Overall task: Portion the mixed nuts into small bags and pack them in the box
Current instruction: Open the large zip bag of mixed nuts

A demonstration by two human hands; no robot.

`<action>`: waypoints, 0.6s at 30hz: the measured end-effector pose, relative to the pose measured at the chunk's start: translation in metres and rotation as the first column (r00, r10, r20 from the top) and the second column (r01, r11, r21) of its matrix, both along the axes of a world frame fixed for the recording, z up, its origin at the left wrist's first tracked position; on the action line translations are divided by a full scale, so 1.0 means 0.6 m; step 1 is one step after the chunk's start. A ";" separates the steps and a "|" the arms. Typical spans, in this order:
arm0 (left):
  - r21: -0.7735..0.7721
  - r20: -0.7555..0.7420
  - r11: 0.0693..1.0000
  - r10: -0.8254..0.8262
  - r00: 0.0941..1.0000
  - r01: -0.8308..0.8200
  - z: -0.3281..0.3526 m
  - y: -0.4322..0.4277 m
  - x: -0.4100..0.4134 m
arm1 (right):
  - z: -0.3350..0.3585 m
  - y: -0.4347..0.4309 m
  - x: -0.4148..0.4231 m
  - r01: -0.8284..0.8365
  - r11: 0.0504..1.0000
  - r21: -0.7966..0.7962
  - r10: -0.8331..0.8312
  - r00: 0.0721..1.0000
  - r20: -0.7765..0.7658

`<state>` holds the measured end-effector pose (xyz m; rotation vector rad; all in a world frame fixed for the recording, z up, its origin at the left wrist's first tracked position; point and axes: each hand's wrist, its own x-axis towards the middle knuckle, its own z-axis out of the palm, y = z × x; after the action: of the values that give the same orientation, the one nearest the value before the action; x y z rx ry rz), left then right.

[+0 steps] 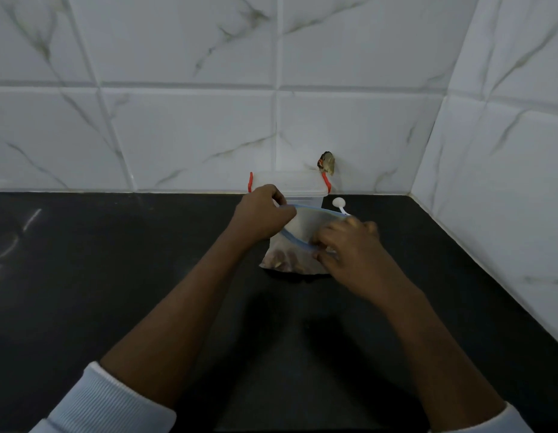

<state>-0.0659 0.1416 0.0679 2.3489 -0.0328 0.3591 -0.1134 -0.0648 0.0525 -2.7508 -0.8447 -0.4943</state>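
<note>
Fingers [279, 199] of the left hand [261, 215] are curling round the upper left corner of a small clear bag [302, 225], pinching its blue zip strip just right of the frame's centre. The right hand [349, 246] is reaching in from the lower right, and its fingers [325, 238], slightly blurred, are bending over the near edge of the same strip and gripping it, so both hands are holding the bag's mouth apart. The bag is standing on the black desk [115, 260] with its bottom touching the surface, and a layer of mixed nuts [284, 263] is lying inside it, showing brown through the plastic. Just behind the bag, against the wall, a translucent box [298, 182] is sitting with its lid on and a red clip [250, 182] showing at each end; the left hand is covering its lower left part. To the right of the box a white spoon [339, 202] is lying on the desk, its round bowl pointing toward the wall and its handle running down behind the bag's far rim. White marble-patterned tiles [193, 120] are filling the upper half of the frame and the right side, and a dark chipped spot [327, 163] is showing in the tile just above the box's right end. Pale ribbed sleeves [108, 401] are showing at the bottom corners, pushed up the forearms.
</note>
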 end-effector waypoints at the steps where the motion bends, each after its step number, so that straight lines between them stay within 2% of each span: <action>1: 0.064 0.007 0.997 -0.033 0.999 0.032 0.002 -0.003 0.004 | 0.001 0.000 -0.003 -0.026 0.999 -0.024 0.026 1.000 -0.013; 4: 0.214 0.035 0.973 -0.101 0.994 0.091 0.009 -0.019 0.019 | 0.003 -0.003 -0.012 0.001 0.998 -0.066 -0.002 1.000 -0.007; 7: 0.230 0.079 0.971 -0.082 0.994 0.062 0.017 -0.037 0.029 | 0.007 -0.012 -0.013 0.079 0.987 -0.141 -0.082 0.997 -0.016; 9: 0.211 0.130 0.978 -0.034 0.991 0.006 0.018 -0.039 0.037 | 0.011 -0.016 -0.016 0.064 0.982 -0.178 -0.073 0.996 -0.044; 12: 0.220 0.101 0.975 -0.027 0.995 0.004 0.020 -0.037 0.043 | 0.020 -0.024 -0.022 0.064 0.981 -0.182 -0.077 0.995 -0.066; 15: 0.378 0.035 0.923 -0.094 0.995 0.074 0.028 -0.053 0.038 | 0.028 -0.036 -0.017 0.111 0.972 -0.205 -0.132 0.987 -0.087; 18: 0.536 0.054 0.841 -0.128 0.990 0.080 0.037 -0.082 0.040 | 0.035 -0.036 -0.018 0.093 0.966 -0.241 -0.119 0.988 -0.095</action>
<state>-0.0421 0.0924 0.0902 2.8654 -0.3443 0.4423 -0.1241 -0.0866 0.0738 -3.0215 -0.7781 -0.2741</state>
